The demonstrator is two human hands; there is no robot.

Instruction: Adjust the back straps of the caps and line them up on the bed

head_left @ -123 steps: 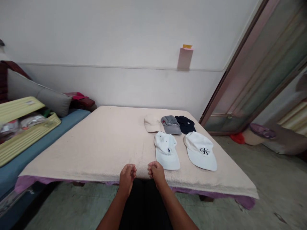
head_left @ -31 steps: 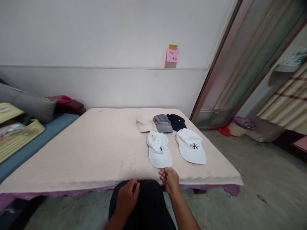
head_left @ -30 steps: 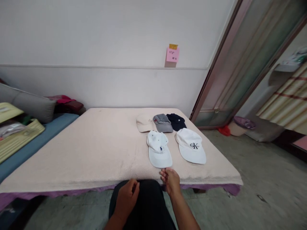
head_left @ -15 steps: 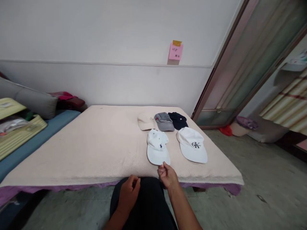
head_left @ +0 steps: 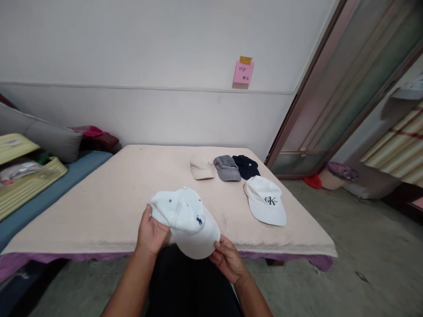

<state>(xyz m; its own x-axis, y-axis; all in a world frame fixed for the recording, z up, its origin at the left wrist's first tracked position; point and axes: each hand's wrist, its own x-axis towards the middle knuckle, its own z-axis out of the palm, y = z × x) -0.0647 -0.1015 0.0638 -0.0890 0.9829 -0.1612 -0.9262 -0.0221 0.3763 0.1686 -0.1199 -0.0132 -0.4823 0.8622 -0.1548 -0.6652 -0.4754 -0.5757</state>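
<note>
A white baseball cap (head_left: 185,215) with a small dark-blue logo is held up between my hands, above the near edge of the bed-like surface (head_left: 109,207). My left hand (head_left: 151,231) grips the back of its crown, the fingers partly hidden beneath. At the brim's right corner my right hand (head_left: 228,257) pinches the cap between thumb and fingers. Another white cap (head_left: 264,200), with large dark letters, lies to the right. Behind are a beige cap (head_left: 201,168), a grey cap (head_left: 227,168) and a navy cap (head_left: 246,167) in a row.
On the left, a yellow-green case (head_left: 36,180) stands open on a blue surface (head_left: 87,165), near a grey cushion (head_left: 59,138). A pink note (head_left: 243,72) is taped to the white wall (head_left: 148,53). A bin (head_left: 335,176) stands on the floor at right.
My right hand has lifted the small-logo white cap off the surface and moved it left and closer, tilting it. My left hand has risen from my lap and taken hold of its crown.
</note>
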